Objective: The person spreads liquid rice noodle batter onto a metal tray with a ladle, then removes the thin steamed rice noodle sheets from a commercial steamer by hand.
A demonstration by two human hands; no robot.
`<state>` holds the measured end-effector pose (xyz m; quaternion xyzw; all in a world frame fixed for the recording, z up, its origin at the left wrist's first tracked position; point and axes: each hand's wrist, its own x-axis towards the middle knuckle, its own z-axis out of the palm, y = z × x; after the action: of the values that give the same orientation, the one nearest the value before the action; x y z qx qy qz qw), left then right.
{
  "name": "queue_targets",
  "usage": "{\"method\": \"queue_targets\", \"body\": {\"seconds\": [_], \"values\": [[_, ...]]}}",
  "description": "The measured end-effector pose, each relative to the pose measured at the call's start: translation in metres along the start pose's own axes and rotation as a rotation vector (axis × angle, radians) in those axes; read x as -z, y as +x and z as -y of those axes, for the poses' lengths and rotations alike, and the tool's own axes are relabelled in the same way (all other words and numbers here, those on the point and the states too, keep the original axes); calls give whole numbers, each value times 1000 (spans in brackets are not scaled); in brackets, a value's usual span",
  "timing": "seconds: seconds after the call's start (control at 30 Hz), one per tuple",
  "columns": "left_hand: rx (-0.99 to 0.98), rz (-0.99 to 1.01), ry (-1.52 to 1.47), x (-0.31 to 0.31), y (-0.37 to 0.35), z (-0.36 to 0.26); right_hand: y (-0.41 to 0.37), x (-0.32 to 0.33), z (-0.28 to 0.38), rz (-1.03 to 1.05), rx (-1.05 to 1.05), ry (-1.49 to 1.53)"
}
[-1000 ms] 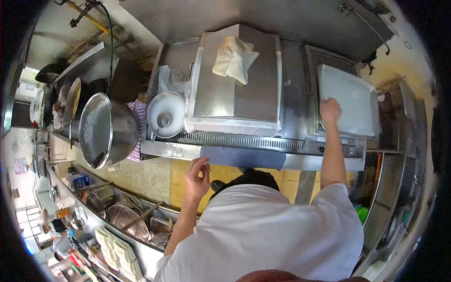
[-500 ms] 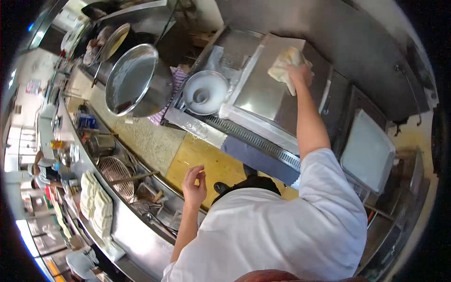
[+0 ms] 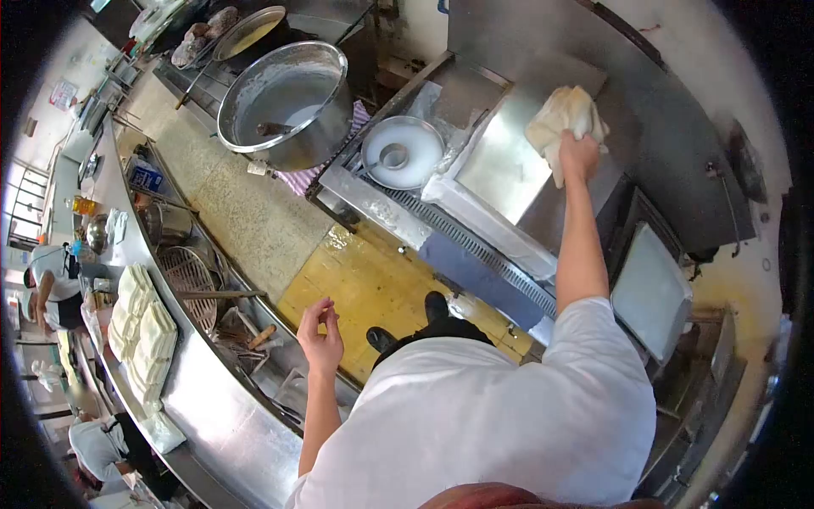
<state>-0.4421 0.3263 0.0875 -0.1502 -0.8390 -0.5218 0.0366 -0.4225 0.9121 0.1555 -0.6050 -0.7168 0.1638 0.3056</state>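
A crumpled cream-coloured cloth is bunched in my right hand, with my arm stretched far out. My right hand's fingers are closed around the cloth, and part of it hangs below them. Under and beside the cloth lies the shiny flat metal top of a steel unit. My left hand hovers at my side over the yellow floor, its fingers loosely curled and apart, holding nothing. Left of the metal top, a round pan of white liquid has a small metal ring in it.
A large steel pot with whitish contents stands left of the pan. Right of my arm is a white tray. On the left, a steel counter bears folded pale cloths. A woven strainer lies nearby. Two people work farther left.
My view has turned, so the pot and pan appear farther right. The cloth, still in my right hand, also appears farther right. My left hand stays loosely curled at my side.
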Motion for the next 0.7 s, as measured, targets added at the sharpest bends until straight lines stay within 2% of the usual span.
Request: {"method": "queue_targets", "body": {"seconds": [0.13,0.2,0.27,0.3,0.37,0.4,0.47,0.53,0.6,0.67,0.7], "values": [[-82,46,-36,14,3,11,-13,79,46,-158,276,175],[-104,60,-41,25,7,10,-28,128,80,-334,420,147],[-121,51,-63,37,9,16,-63,176,118,-327,475,337],[-139,34,-71,44,8,18,-76,193,132,-327,484,335],[-115,8,-68,59,4,21,-101,218,157,-351,598,579],[-119,-10,-86,67,2,24,-119,228,170,-343,612,592],[-107,-74,-81,89,-8,34,-165,239,196,-319,705,854],[-117,-124,-83,111,-21,48,-195,236,215,-250,968,1038],[-136,-197,-26,143,-38,45,-225,224,230,-163,1012,1033],[-140,-332,-25,168,-59,57,-277,225,250,-148,995,781],[-107,-361,-26,182,-70,60,-303,218,260,-50,1025,822]]}}
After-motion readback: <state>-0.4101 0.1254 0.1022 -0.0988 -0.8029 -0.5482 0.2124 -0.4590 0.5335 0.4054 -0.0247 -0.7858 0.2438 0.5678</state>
